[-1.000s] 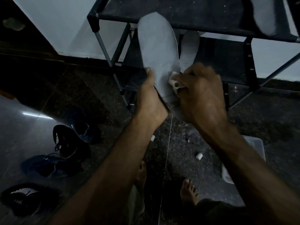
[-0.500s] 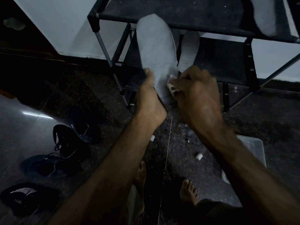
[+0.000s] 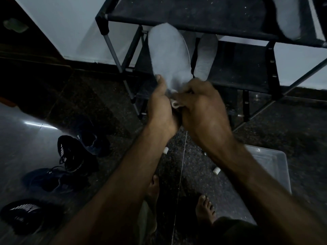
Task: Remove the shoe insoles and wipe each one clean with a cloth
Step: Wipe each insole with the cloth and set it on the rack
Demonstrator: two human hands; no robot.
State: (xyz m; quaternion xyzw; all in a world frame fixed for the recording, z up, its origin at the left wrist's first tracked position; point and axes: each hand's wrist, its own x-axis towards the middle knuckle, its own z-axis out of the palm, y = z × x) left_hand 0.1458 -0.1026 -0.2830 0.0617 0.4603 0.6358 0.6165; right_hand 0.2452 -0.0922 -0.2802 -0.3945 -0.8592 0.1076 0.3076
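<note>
Indoors, a person's left hand point(image 3: 161, 106) grips a grey insole point(image 3: 169, 55) by its heel, holding it upright before a shoe rack point(image 3: 194, 15), apparently to steady it, while the right hand point(image 3: 201, 103), fingers curled around a pale cloth point(image 3: 175, 103), presses it against the insole's lower end to wipe.

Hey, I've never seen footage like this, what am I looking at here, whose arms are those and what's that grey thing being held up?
There is no machine here. A camera worn on a person's head looks down at their own two arms. The left hand grips a grey shoe insole by its lower end. The right hand holds a small pale cloth against it, wiping. Behind stands a dark shoe rack with another insole on its lower shelf. Dark shoes lie on the floor at the left, and a clear plastic tub at the right.
</note>
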